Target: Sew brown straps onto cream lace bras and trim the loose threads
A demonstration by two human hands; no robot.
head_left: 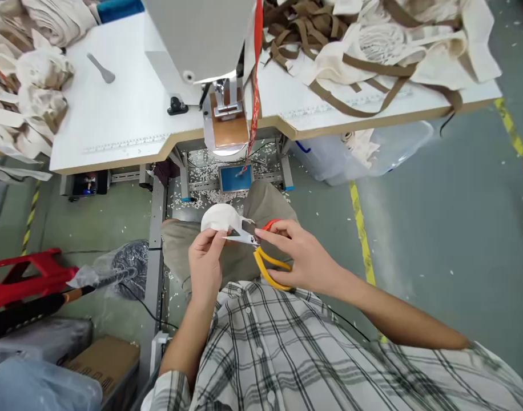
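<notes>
Above my lap, my left hand (205, 260) pinches the edge of a white piece of fabric (220, 217) between thumb and fingers. My right hand (293, 251) has its fingers in the handles of a pair of scissors (273, 268), one handle red and the other yellow. The blades are spread and point left toward the fabric, close to the left fingertips. Whether a blade touches the cloth I cannot tell. Part of the fabric is hidden behind the left fingers.
Ahead stands a sewing machine (201, 40) on a white table (128, 114) with a notched front edge. Cream fabric and brown straps (373, 68) heap at the right, more cloth (43, 80) at the left. A blue pedal (236, 178) and a red stool (30, 274) are below.
</notes>
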